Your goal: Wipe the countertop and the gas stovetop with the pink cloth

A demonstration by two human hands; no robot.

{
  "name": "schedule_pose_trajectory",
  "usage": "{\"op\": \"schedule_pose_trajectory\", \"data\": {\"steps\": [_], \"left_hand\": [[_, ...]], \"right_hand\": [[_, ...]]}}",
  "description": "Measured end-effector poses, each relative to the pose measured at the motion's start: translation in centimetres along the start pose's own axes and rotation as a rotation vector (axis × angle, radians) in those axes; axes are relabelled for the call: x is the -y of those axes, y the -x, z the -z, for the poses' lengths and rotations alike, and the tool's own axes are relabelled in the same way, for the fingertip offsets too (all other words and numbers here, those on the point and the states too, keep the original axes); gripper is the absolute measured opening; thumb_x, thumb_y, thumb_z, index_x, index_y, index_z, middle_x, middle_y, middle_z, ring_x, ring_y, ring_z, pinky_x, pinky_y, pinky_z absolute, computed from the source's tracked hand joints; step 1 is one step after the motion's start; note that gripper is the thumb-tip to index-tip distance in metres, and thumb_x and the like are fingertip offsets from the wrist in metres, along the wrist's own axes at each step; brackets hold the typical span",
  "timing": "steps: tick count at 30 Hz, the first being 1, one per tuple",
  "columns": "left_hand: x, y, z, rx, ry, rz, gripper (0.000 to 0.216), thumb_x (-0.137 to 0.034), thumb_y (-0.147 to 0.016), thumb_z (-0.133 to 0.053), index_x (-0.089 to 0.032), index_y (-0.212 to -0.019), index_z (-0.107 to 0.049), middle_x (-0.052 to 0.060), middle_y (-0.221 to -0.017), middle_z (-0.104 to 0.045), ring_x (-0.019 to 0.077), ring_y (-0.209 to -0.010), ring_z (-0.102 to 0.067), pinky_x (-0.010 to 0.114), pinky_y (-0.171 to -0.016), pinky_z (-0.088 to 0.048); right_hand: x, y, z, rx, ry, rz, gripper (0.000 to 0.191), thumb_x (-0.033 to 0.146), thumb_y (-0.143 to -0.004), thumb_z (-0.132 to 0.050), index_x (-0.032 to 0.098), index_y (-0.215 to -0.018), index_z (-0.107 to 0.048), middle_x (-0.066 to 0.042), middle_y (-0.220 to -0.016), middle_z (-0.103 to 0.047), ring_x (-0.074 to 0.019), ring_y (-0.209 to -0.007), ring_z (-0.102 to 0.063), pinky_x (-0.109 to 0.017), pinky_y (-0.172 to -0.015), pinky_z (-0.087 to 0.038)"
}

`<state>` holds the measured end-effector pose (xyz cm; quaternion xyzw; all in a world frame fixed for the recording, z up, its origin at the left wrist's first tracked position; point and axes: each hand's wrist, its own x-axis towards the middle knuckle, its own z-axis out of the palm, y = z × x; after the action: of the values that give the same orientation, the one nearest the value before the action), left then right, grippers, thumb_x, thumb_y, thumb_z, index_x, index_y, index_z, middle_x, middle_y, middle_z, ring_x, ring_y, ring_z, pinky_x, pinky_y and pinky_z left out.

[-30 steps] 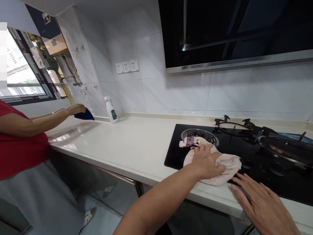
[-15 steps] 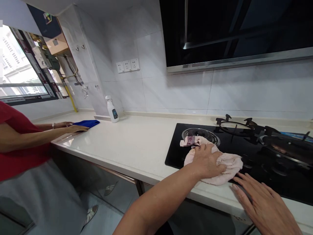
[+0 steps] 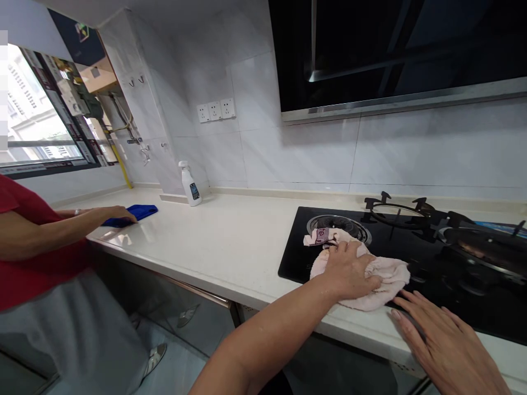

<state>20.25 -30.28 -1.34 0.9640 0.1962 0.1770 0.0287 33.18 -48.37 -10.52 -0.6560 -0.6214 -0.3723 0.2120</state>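
A pale pink towel (image 3: 387, 277) lies bunched over the front left corner of the black gas stove (image 3: 294, 249) and hangs onto the counter's front edge. My left hand (image 3: 349, 269) presses down on it, fingers bent over the cloth and gripping it. A purple label shows at the towel's far end, beside the left burner (image 3: 358, 230). My right hand (image 3: 444, 334) rests palm down at the front edge of the stove and counter, its fingers spread and holding nothing. Its fingertips are close to the towel's right side.
A white spray bottle (image 3: 190, 185) stands on the white counter (image 3: 230, 241) by the wall. At left, a person in red (image 3: 45, 252) has a hand on a blue cloth (image 3: 142, 212). The pan support (image 3: 399, 213) sits at the stove's back; a dark range hood (image 3: 395, 55) hangs above.
The other person's hands and the blue cloth have shifted left, toward their body, and the cloth lies differently. My hands and the pink towel stay practically in place.
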Motion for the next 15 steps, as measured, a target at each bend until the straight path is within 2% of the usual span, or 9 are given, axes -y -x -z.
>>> {"op": "schedule_pose_trajectory", "data": {"steps": [9,15], "left_hand": [[0.03,0.03,-0.07,0.006,0.003,-0.006,0.056,-0.058,-0.096,-0.053,-0.030,-0.143,-0.061,0.010,-0.157,-0.044,0.0344,-0.138,-0.042,0.054,-0.113,-0.040],[0.12,-0.13,-0.11,0.009,0.018,-0.008,0.058,-0.059,-0.095,-0.053,-0.029,-0.144,-0.061,0.011,-0.155,-0.045,0.0350,-0.137,-0.043,0.055,-0.113,-0.040]], "right_hand": [[-0.13,-0.04,0.00,-0.037,0.035,0.061,0.050,0.038,-0.104,-0.027,0.017,-0.123,-0.069,-0.015,-0.128,-0.073,-0.0357,-0.120,-0.067,-0.056,-0.098,-0.049],[-0.11,-0.15,0.16,-0.055,0.037,0.084,0.052,0.030,-0.103,-0.022,0.017,-0.120,-0.069,-0.014,-0.125,-0.074,-0.0340,-0.116,-0.068,-0.055,-0.097,-0.048]]}}
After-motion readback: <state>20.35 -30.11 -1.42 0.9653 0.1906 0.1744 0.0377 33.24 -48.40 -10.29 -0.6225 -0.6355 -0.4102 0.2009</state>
